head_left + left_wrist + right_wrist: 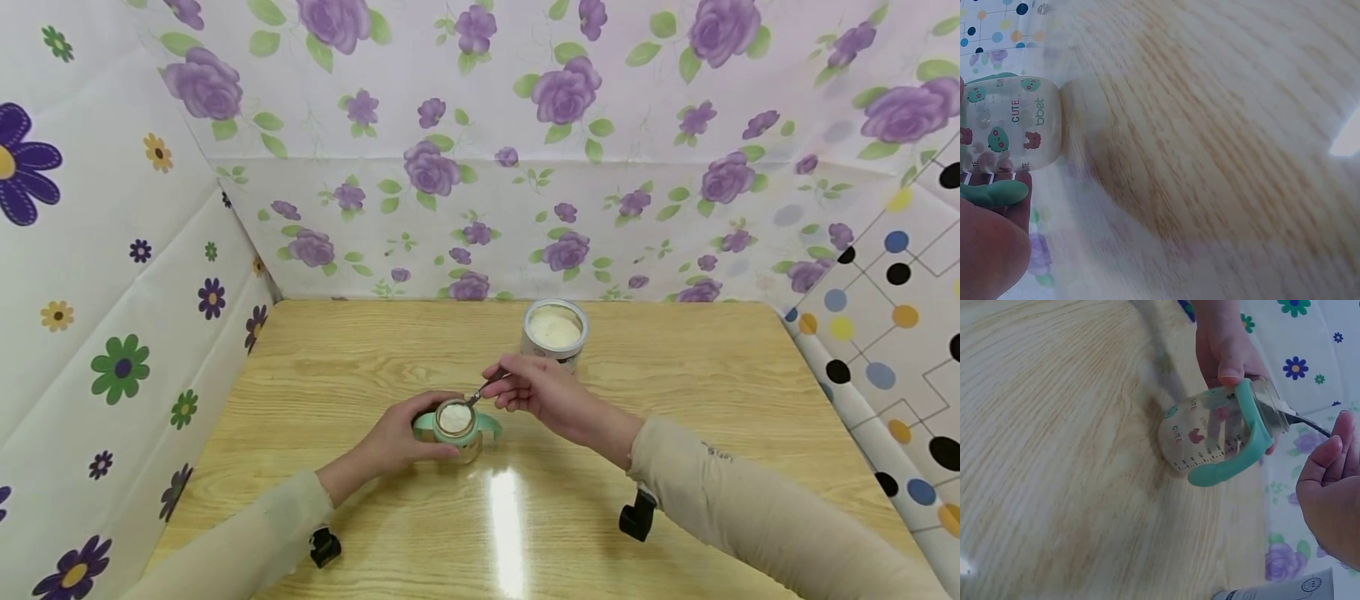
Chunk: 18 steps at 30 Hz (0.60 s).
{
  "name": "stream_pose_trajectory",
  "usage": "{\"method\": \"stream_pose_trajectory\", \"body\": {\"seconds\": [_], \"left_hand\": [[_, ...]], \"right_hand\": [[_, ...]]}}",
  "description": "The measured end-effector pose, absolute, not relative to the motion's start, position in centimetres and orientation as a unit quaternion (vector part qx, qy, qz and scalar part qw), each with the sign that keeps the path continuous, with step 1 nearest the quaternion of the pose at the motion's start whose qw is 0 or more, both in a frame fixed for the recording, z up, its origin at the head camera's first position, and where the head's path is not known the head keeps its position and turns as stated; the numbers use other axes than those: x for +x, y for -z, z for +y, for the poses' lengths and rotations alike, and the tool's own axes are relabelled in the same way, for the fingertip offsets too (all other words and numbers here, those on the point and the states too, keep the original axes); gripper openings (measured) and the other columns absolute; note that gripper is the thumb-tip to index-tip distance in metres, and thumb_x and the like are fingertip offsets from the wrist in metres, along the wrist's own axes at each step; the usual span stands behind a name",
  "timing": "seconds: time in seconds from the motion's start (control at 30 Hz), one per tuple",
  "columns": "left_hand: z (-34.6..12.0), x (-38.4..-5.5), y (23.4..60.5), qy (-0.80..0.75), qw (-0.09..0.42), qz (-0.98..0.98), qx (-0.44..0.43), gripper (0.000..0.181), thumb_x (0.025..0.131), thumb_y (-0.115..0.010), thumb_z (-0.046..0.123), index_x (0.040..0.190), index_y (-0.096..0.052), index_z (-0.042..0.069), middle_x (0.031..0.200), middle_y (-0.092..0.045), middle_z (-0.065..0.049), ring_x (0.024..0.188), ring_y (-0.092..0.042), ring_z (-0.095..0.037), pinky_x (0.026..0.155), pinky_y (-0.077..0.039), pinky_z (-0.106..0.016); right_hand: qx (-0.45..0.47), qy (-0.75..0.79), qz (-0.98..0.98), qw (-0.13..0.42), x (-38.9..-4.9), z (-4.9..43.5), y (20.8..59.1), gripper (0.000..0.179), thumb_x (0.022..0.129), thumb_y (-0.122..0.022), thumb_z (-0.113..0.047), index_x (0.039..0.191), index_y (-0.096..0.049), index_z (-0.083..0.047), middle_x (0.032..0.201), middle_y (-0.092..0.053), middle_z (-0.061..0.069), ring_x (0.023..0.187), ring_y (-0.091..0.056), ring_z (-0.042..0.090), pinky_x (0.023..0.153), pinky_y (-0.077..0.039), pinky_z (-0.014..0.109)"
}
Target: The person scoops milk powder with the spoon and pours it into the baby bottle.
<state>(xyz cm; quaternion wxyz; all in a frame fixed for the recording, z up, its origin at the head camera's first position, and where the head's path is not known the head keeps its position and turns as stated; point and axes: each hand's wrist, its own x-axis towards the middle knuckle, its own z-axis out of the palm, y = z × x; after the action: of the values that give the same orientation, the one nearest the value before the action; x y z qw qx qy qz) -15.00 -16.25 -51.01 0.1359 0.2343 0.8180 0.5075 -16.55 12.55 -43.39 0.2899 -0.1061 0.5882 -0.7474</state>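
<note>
My left hand (pixel 401 435) grips a clear baby bottle (pixel 471 451) with mint-green handles, upright on the table and without a cap. Its side, printed with small cartoon figures and a measuring scale, shows in the right wrist view. Between thumb and fingers, my right hand (pixel 546 395) pinches the handle of a metal spoon (pixel 477 395). The spoon's bowl is inside the bottle neck (pixel 1270 405). White powder (pixel 454 418) shows at the bottle's mouth in the head view. Behind my right hand stands an open can (pixel 572 361) holding pale cream powder (pixel 553 327).
The wooden table (pixel 337 358) meets a cloth wall with purple flowers (pixel 427 171) at the back. Patterned cloth also hangs at the left and right sides. A bright light reflection (pixel 506 525) lies on the tabletop in front of the bottle.
</note>
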Motion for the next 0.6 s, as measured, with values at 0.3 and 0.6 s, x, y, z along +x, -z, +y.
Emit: {"method": "stream_pose_trajectory", "body": {"seconds": [0.3, 0.6], "left_hand": [[-16.3, -14.9, 51.2, -0.507, 0.132, 0.819, 0.232, 0.074, 0.085, -0.095, 0.031, 0.150, -0.062, 0.027, 0.143, -0.067, 0.008, 0.129, -0.063, -0.018, 0.111, -0.049, -0.047], [-16.2, -14.8, 51.1, -0.510, 0.127, 0.819, 0.232, 0.075, 0.084, -0.095, 0.029, 0.150, -0.062, 0.027, 0.141, -0.068, 0.006, 0.125, -0.065, -0.018, 0.108, -0.051, -0.043]], "right_hand": [[-0.089, 0.749, 0.588, 0.292, -16.4, 11.4, 44.1, 0.046, 0.116, -0.047, -0.039, 0.122, -0.069, 0.000, 0.097, -0.079, 0.000, 0.084, -0.069, 0.011, 0.087, -0.057, 0.028], [-0.127, 0.730, 0.616, 0.266, -16.3, 11.0, 44.3, 0.046, 0.116, -0.047, -0.031, 0.124, -0.067, 0.010, 0.095, -0.078, 0.003, 0.083, -0.069, 0.012, 0.082, -0.058, 0.029]]}}
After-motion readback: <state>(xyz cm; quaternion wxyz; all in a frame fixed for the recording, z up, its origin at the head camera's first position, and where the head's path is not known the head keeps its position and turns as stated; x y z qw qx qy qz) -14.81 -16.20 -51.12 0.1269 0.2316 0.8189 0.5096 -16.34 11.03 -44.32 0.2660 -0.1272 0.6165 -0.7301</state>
